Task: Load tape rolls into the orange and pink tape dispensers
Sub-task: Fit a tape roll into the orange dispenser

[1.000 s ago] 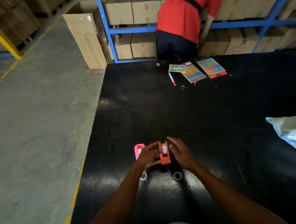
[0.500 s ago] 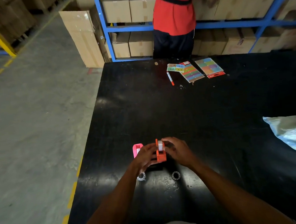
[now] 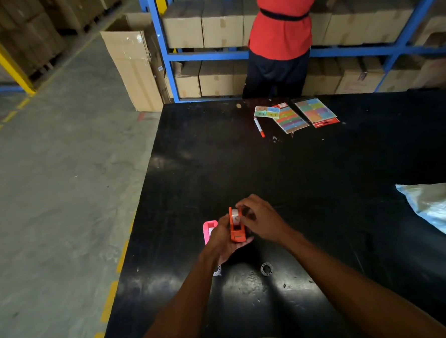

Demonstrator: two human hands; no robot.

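Note:
My left hand (image 3: 222, 240) grips the orange tape dispenser (image 3: 236, 225) from the left and holds it just above the black table (image 3: 321, 176). A clear tape roll (image 3: 235, 215) sits in the dispenser's top. My right hand (image 3: 261, 218) pinches at that roll from the right. The pink dispenser (image 3: 208, 231) lies on the table just left of my left hand, partly hidden by it. Two small tape rolls rest on the table nearer to me: one roll (image 3: 266, 269) in plain sight, the other roll (image 3: 217, 271) half hidden under my left wrist.
At the far side lie a red-capped marker (image 3: 259, 127) and colourful sticker sheets (image 3: 295, 114). A white plastic bag (image 3: 438, 208) sits at the right edge. A person in a red top (image 3: 278, 29) stands at blue shelving (image 3: 162, 55) full of cardboard boxes. The table's left edge drops to concrete floor.
My left hand has lifted the orange dispenser slightly and turned it end-on toward me. My right hand has closed in onto the roll at its top. The person behind has straightened up.

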